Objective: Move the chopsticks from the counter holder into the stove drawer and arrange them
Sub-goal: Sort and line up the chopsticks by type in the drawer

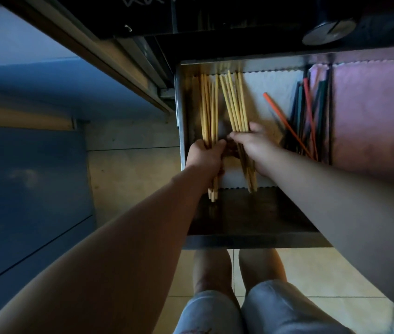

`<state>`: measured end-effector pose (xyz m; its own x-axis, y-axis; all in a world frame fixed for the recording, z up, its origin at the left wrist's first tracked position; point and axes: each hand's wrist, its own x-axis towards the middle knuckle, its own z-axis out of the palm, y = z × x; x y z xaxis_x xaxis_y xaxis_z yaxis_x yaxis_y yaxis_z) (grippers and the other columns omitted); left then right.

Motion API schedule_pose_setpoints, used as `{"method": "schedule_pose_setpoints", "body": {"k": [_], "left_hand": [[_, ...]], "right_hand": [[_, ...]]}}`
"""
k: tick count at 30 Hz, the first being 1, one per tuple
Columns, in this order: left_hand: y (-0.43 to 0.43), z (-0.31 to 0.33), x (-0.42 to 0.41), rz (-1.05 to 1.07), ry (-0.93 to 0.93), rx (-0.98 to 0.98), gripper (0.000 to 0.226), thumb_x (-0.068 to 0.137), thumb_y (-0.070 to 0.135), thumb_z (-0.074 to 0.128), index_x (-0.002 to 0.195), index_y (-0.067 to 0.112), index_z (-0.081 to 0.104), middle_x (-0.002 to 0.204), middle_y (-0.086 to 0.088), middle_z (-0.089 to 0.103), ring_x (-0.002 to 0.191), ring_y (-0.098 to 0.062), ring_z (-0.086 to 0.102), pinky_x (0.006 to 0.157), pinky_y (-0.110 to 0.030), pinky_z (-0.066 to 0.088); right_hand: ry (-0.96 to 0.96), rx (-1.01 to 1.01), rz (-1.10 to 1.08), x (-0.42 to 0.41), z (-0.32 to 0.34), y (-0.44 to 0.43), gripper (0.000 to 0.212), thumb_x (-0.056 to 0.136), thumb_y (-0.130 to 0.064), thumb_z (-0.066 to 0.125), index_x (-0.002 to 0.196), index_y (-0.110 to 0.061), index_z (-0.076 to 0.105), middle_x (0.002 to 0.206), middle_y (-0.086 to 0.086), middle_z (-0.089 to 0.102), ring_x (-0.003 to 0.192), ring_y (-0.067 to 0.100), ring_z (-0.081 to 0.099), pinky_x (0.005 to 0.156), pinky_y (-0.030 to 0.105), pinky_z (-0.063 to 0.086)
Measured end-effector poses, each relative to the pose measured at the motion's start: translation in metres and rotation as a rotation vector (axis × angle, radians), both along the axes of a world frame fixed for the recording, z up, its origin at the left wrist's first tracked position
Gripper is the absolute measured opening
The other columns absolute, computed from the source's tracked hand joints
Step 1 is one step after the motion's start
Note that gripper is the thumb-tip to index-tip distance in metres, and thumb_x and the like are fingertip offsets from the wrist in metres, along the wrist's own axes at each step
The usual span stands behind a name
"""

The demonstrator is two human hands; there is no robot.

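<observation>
You are gripping a bundle of pale yellow bamboo chopsticks (209, 104) with your left hand (205, 155), fingers curled round it, close to the left wall of the open steel drawer (251, 241). Your right hand (253, 143) is clasping a second, slanting bundle of bamboo chopsticks (234, 102) just beside it, fingers and thumb closed around the sticks. Both bundles are lying over the white scalloped liner (270, 88). Dark and orange plastic chopsticks (304, 112) are lying loose at the right, beside a pink cloth (369, 112).
</observation>
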<state>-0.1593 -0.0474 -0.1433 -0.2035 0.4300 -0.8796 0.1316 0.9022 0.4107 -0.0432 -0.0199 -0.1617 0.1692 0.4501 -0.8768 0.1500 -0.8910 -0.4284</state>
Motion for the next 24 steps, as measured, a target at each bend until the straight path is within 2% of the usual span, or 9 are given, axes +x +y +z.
{"method": "schedule_pose_setpoints", "body": {"k": [3,5,7,10,12,14,16,18,24], "left_hand": [[-0.001,-0.002,0.002,-0.086,0.088,0.030,0.035,0.091,0.044,0.058,0.110,0.015,0.058,0.083,-0.004,0.064,0.070,-0.020,0.064,0.052,-0.027,0.049],[0.000,-0.004,0.002,-0.099,0.117,-0.005,0.043,0.090,0.038,0.061,0.123,0.011,0.055,0.102,-0.009,0.066,0.090,-0.028,0.066,0.072,-0.036,0.057],[0.003,-0.006,0.002,-0.164,0.174,-0.029,0.054,0.087,0.028,0.067,0.133,0.008,0.048,0.121,-0.012,0.061,0.110,-0.032,0.060,0.089,-0.033,0.050],[0.005,-0.001,0.010,-0.290,0.272,-0.005,0.071,0.083,0.021,0.067,0.144,0.012,0.032,0.135,-0.012,0.050,0.121,-0.032,0.052,0.089,-0.033,0.044],[0.005,0.005,0.017,-0.393,0.338,0.015,0.081,0.085,0.018,0.062,0.151,0.018,0.016,0.149,-0.012,0.031,0.129,-0.034,0.042,0.096,-0.038,0.042],[0.005,0.009,0.019,-0.602,0.384,0.030,0.090,0.087,0.013,0.058,0.153,0.023,-0.001,0.161,-0.005,0.001,0.141,-0.033,0.024,0.108,-0.044,0.032],[0.004,0.007,0.017,-0.876,0.378,0.022,0.092,0.091,0.012,0.055,0.152,0.024,-0.013,0.159,0.004,-0.024,0.147,-0.029,0.007,0.113,-0.047,0.024],[0.002,0.004,0.015,-1.062,0.373,-0.030,0.091,0.093,0.015,0.055,0.152,0.024,-0.014,0.153,0.006,-0.036,0.147,-0.027,0.005,0.112,-0.050,0.026],[0.006,0.002,0.017,-0.996,0.399,-0.130,0.097,0.089,0.020,0.062,0.152,0.014,-0.012,0.159,-0.006,-0.023,0.147,-0.030,0.007,0.113,-0.048,0.024]], "right_hand": [[-0.001,0.030,-0.032,-0.002,0.001,0.001,0.045,0.087,-0.012,0.064,0.130,-0.007,0.050,0.122,0.014,0.062,0.107,0.025,0.060,0.097,0.038,0.046],[0.004,0.032,-0.042,-0.003,0.001,0.005,0.053,0.088,-0.009,0.062,0.137,-0.007,0.042,0.125,0.010,0.057,0.103,0.020,0.057,0.089,0.030,0.043],[-0.020,0.027,-0.059,-0.003,0.001,0.009,0.054,0.090,-0.009,0.060,0.139,-0.008,0.038,0.129,0.011,0.052,0.113,0.024,0.053,0.089,0.029,0.039],[-0.173,0.102,-0.028,0.003,0.002,0.011,0.041,0.088,-0.012,0.062,0.128,-0.011,0.053,0.128,0.009,0.056,0.117,0.023,0.053,0.091,0.028,0.043],[-0.282,0.156,0.037,0.009,0.001,0.008,0.034,0.088,-0.015,0.061,0.122,-0.017,0.058,0.124,0.002,0.059,0.112,0.018,0.055,0.088,0.026,0.045],[-0.317,0.166,0.085,0.014,-0.001,0.001,0.034,0.088,-0.016,0.059,0.121,-0.023,0.058,0.124,0.000,0.058,0.111,0.019,0.057,0.091,0.031,0.049],[-0.297,0.150,0.101,0.016,-0.001,-0.004,0.034,0.088,-0.016,0.058,0.121,-0.026,0.056,0.121,-0.003,0.058,0.108,0.018,0.058,0.088,0.031,0.050],[-0.276,0.146,0.123,0.014,-0.001,-0.005,0.034,0.089,-0.017,0.057,0.121,-0.027,0.057,0.114,-0.006,0.058,0.105,0.017,0.058,0.084,0.029,0.048],[-0.242,0.113,0.184,0.005,-0.001,0.001,0.038,0.090,-0.020,0.055,0.127,-0.028,0.052,0.117,-0.002,0.056,0.104,0.017,0.056,0.090,0.037,0.049]]}}
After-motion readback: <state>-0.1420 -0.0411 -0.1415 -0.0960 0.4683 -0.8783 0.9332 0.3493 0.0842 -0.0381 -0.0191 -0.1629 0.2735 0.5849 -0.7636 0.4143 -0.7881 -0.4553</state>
